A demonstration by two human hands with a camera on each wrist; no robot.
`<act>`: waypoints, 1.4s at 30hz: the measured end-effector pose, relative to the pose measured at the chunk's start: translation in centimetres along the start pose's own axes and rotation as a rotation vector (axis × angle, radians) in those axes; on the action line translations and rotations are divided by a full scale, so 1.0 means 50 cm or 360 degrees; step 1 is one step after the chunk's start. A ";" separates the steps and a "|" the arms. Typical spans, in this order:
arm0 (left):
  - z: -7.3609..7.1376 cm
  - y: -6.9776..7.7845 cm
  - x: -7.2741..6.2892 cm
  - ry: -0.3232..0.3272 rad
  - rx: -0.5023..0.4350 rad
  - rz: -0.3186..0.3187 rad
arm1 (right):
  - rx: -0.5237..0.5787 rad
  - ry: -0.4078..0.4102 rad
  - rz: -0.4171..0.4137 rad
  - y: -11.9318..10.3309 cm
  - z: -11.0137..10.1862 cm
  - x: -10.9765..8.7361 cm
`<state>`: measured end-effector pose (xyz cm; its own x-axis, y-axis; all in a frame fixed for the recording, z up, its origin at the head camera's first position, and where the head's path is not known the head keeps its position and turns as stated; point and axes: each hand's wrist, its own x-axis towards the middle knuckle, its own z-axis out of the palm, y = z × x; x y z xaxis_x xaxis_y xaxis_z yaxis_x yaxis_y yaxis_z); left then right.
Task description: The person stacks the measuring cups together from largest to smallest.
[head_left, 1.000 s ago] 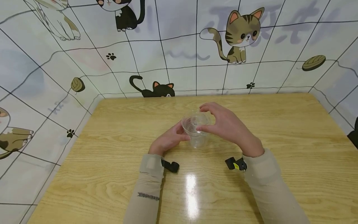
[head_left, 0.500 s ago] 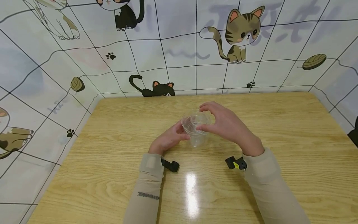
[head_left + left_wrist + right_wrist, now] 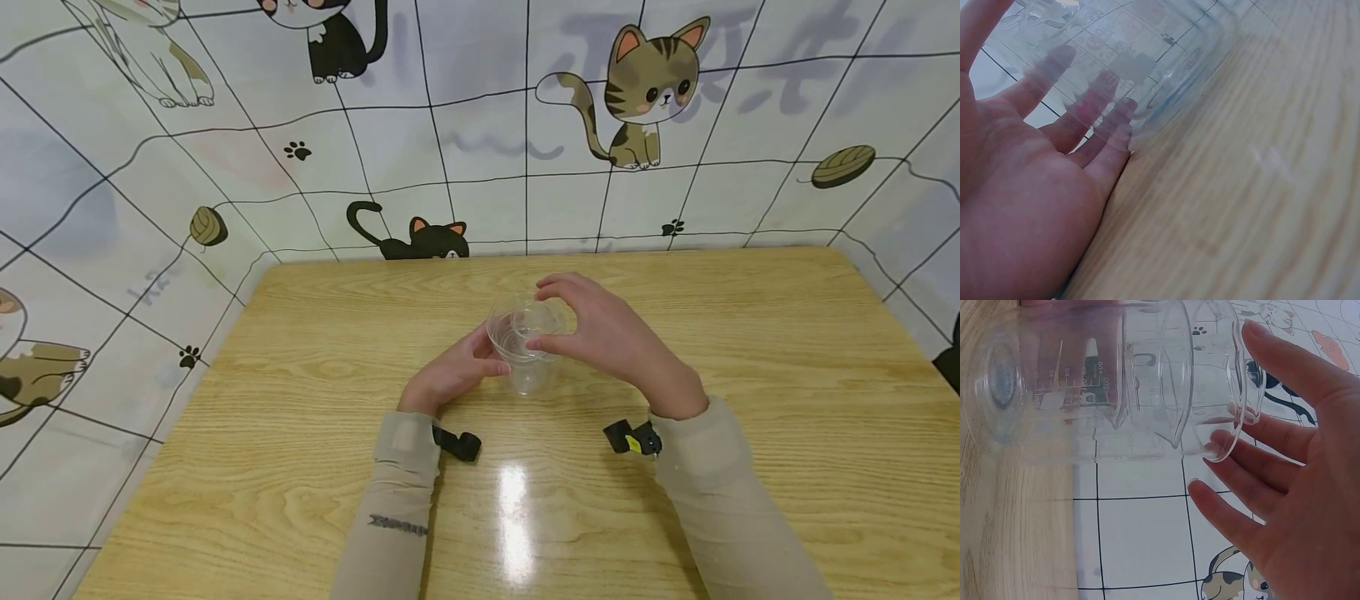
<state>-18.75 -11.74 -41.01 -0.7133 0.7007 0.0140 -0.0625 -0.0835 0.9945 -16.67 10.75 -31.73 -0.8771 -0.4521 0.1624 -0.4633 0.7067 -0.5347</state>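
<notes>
Several clear graduated beakers stand upright on the table, nested one inside another. My left hand [image 3: 459, 368] holds the large outer beaker [image 3: 529, 380] from the left, thumb in front and fingers behind. In the left wrist view those fingers [image 3: 1088, 112] show through the clear wall. From the right, my right hand [image 3: 611, 329] grips the rim of the smaller inner beaker [image 3: 534, 319] between thumb and fingers. In the right wrist view, spouted rims stick out in steps from the outer beaker [image 3: 1072, 434]. How deep each inner beaker sits is hard to tell through the clear walls.
The wooden table [image 3: 300, 467] spreads around both hands. A white sheet with grid lines and cartoon cats [image 3: 652, 92] rises at its back and sides. Black wrist straps [image 3: 459, 446] hang at both sleeves. Something black [image 3: 949, 358] shows at the right edge.
</notes>
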 end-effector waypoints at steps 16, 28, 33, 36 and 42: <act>0.001 0.002 -0.002 0.0019 0.0016 -0.0034 | 0.0016 -0.0005 -0.0007 0.003 0.007 0.003; 0.000 0.002 -0.002 0.0040 0.0045 -0.0046 | 0.0025 -0.0021 0.0007 0.006 0.008 0.004; 0.000 0.004 -0.001 0.0046 0.0064 -0.0066 | 0.0028 -0.0032 0.0015 0.009 0.008 0.004; 0.000 0.005 -0.002 0.0050 0.0063 -0.0071 | 0.0031 -0.0036 0.0018 0.010 0.008 0.005; 0.002 0.007 -0.002 0.0058 0.0061 -0.0084 | 0.0047 -0.0041 0.0053 0.010 0.006 0.006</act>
<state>-18.63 -11.80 -40.65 -0.7347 0.6772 -0.0417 -0.0744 -0.0194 0.9970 -17.12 10.82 -32.21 -0.8881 -0.4430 0.1230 -0.4299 0.7053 -0.5636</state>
